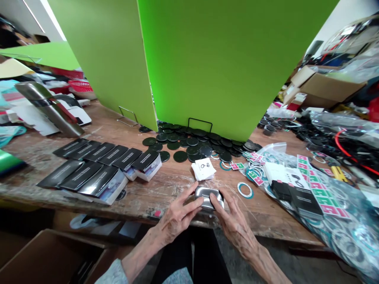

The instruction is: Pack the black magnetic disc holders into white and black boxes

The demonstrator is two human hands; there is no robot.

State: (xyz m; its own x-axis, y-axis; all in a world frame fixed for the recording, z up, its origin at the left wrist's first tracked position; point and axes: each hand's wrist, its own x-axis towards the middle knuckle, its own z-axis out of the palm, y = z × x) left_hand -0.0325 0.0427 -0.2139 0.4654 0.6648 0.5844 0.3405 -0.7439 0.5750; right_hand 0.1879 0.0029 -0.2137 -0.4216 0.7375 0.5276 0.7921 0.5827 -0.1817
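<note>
A small glossy black box (pixel 205 193) with a line of white print lies at the table's front edge, between my two hands. My left hand (pixel 177 213) grips its left side, with fingers along the edge and on the top. My right hand (pixel 231 211) closes round the right side, one finger pressing on the top face. Just behind the box sits a small stack of white cards (pixel 203 169) with a black figure printed on it. My fingers hide parts of the box's sides.
Similar black boxes (pixel 97 177) stand in rows on the left. Many black discs (pixel 180 156) lie by the green panel (pixel 231 71). A teal-and-white ring (pixel 245 190) and a plastic bag of rings (pixel 346 236) are on the right. A metal flask (pixel 50 108) leans at the far left.
</note>
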